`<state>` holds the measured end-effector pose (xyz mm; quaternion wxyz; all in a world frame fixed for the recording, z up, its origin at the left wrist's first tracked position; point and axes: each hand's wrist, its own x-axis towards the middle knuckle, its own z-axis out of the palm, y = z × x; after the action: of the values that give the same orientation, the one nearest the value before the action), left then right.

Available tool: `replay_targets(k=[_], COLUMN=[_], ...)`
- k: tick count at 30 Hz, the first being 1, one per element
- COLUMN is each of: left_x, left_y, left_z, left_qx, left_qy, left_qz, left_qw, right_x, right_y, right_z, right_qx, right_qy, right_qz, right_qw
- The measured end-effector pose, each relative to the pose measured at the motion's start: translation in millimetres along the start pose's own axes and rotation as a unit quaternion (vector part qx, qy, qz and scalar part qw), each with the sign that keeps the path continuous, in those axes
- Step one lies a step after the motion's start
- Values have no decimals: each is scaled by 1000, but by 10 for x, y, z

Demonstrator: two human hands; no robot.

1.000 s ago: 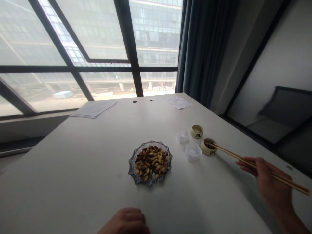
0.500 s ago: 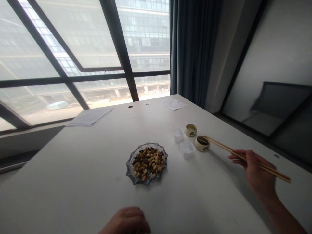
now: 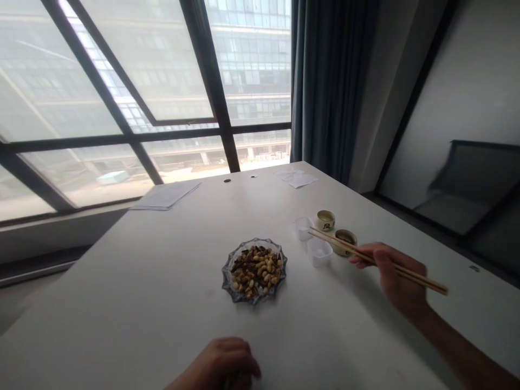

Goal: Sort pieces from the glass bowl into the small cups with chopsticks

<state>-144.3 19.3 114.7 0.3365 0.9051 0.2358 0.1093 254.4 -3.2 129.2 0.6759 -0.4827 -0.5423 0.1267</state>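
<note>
My right hand (image 3: 392, 276) is closed around a pair of wooden chopsticks (image 3: 410, 275) that point left. Their tips, slightly apart, are over the two small clear plastic cups, near the farther cup (image 3: 303, 228); I see nothing between them. The nearer clear cup (image 3: 319, 253) sits just below the tips. The chopsticks cross above a cream ceramic cup (image 3: 340, 248) with a dark inside. Behind it stands a second ceramic cup (image 3: 326, 221). A glass dish (image 3: 226, 276) holds peanuts and dark red pieces, perhaps dried chili. My left hand (image 3: 227, 362) rests curled at the near edge; its palm is hidden.
On the white table (image 3: 162, 271), a stack of paper (image 3: 166, 195) lies at the far left and a crumpled sheet (image 3: 298, 177) at the far end. Beyond are windows and a blue curtain (image 3: 325, 92). A dark chair back (image 3: 479, 168) shows at right.
My right hand has moved left with the chopsticks, whose tips went from the dark-inside ceramic cup to above the clear cups. The view has shifted slightly. My left hand stays curled.
</note>
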Motion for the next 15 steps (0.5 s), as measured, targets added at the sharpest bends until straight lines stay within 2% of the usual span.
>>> replay_targets(k=[3, 5, 8, 12, 15], left_x=[-2, -6, -17, -31, -37], left_y=[-25, -40, -53, -57, -54], left_z=[-2, -5, -4, 4, 11], left_qx=[5, 7, -6, -14, -14], left_qy=[-5, -7, -14, -19, -20], left_qz=[-3, -3, -4, -6, -13], left_qw=[1000, 1000, 1000, 1000, 1000], right_x=[157, 273, 469, 835, 1224], right_y=[-55, -87, -143, -197, -239], right_z=[317, 536, 817, 1110, 1310], right_qx=[33, 45, 32, -49, -166], right_qy=[-77, -121, -199, -302, -315], right_qz=[-55, -116, -240, -400, -533], right_qw=[995, 985, 949, 864, 767])
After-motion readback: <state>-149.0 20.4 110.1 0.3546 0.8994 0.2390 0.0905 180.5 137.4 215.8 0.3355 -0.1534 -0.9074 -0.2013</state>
